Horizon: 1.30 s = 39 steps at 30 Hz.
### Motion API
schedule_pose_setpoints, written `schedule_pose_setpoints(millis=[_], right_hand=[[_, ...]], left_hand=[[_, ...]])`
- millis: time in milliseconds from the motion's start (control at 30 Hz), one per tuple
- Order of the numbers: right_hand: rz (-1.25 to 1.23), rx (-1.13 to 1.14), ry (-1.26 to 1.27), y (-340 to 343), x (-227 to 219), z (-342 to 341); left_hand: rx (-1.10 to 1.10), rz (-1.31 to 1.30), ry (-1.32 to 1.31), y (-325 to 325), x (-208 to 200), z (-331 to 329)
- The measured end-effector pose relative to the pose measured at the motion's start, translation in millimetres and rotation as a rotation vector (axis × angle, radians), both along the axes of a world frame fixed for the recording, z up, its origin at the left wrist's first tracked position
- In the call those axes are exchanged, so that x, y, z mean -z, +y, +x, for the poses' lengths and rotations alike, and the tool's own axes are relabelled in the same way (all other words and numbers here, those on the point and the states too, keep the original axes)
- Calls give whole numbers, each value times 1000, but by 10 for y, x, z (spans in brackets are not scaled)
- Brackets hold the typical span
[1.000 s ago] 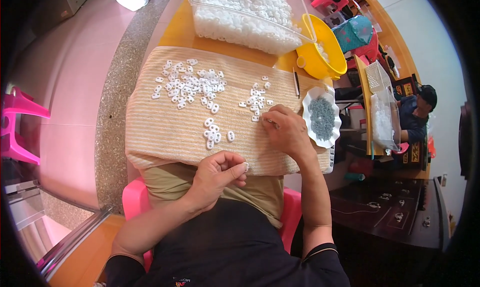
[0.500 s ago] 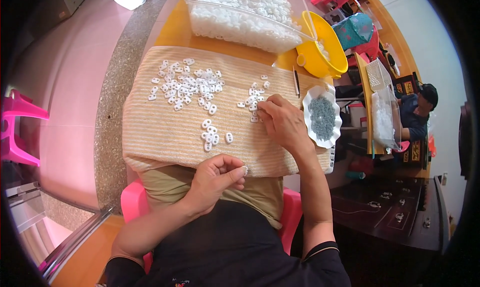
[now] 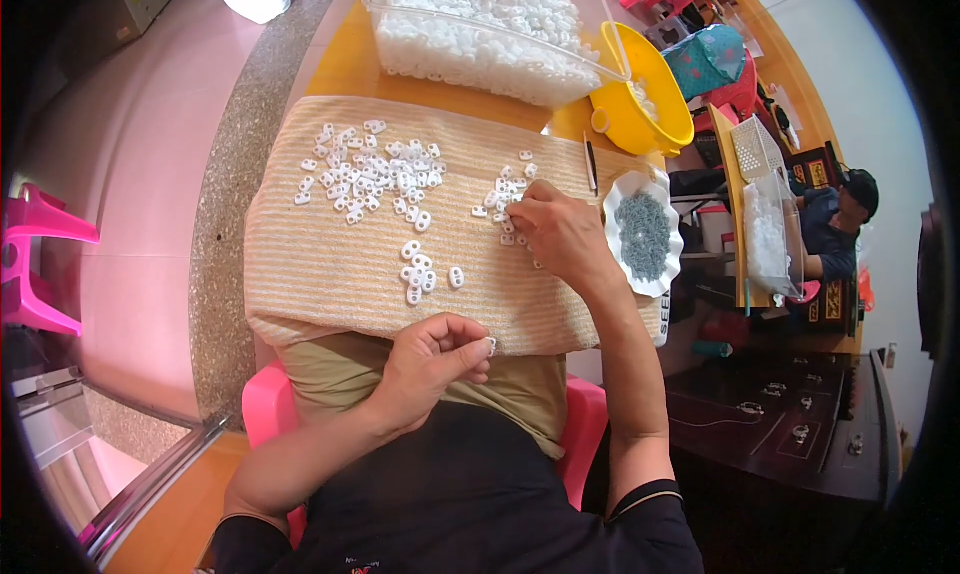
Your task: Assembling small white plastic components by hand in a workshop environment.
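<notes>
Above my lap, my left hand point(image 3: 428, 366) is closed, with a small white plastic piece point(image 3: 491, 345) pinched between thumb and forefinger. Over at the right of the towel, my right hand point(image 3: 567, 236) reaches into a small group of white two-holed plastic pieces point(image 3: 503, 186). Its thumb and fingers are drawn together; whatever is between the fingertips is hidden. A larger scatter of such two-holed pieces point(image 3: 370, 174) lies at the far left of the towel. Nearer me is a small cluster point(image 3: 416, 274), with one loose piece point(image 3: 456, 277) beside it.
A striped beige towel point(image 3: 330, 264) covers the near table. Right of my right hand stands a white scalloped dish point(image 3: 612, 209) of small grey parts; a dark pen-like tool point(image 3: 593, 169) lies near it. Behind are a clear bin point(image 3: 480, 84) and yellow basket point(image 3: 675, 124). Another person point(image 3: 835, 229) sits right.
My right hand's fingers have shifted slightly among the small group, and a white piece now shows beneath the hand. My left hand keeps its pinch, almost still.
</notes>
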State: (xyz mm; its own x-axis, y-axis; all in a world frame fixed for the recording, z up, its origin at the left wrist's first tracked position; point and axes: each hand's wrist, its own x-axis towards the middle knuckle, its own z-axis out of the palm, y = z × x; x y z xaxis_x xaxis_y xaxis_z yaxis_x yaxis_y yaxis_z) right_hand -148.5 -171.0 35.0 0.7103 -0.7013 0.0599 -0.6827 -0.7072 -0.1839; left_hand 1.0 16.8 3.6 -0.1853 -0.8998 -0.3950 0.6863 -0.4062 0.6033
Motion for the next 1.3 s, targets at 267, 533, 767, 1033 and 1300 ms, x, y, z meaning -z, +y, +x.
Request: schedule_pose_setpoints(millis=[267, 533, 767, 1033, 1300], right_hand=[[69, 62, -179, 6, 48, -13], [166, 65, -154, -83, 63, -39], [119, 69, -140, -28, 81, -30], [113, 102, -201, -10, 89, -28], [116, 80, -112, -6, 58, -33]], left_hand=[[3, -10, 14, 18, 2, -1], [6, -22, 13, 22, 3, -12], [10, -27, 2, 31, -6, -21], [15, -20, -12, 35, -5, -28], [7, -27, -14, 38, -1, -24]])
